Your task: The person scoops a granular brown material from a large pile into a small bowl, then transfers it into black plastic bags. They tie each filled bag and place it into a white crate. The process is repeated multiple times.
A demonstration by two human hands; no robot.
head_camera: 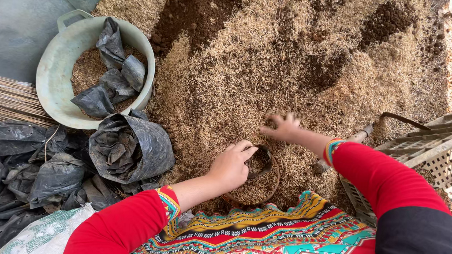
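My left hand (229, 167) grips the rim of a small black plastic bag (258, 178) that stands open in the pile and is filled with husk mix. My right hand (282, 127) is just beyond it, blurred, fingers spread and curled over the loose rice husk and soil pile (274, 66). Whether it holds husks I cannot tell. Both arms wear red sleeves with patterned cuffs.
A pale green basin (59, 63) with husks and crumpled black bags sits at the left. An open black bag (130, 149) and more empty bags (12, 174) lie beside it. A plastic crate (444, 152) stands at the right, with a tool handle (362, 133) near it.
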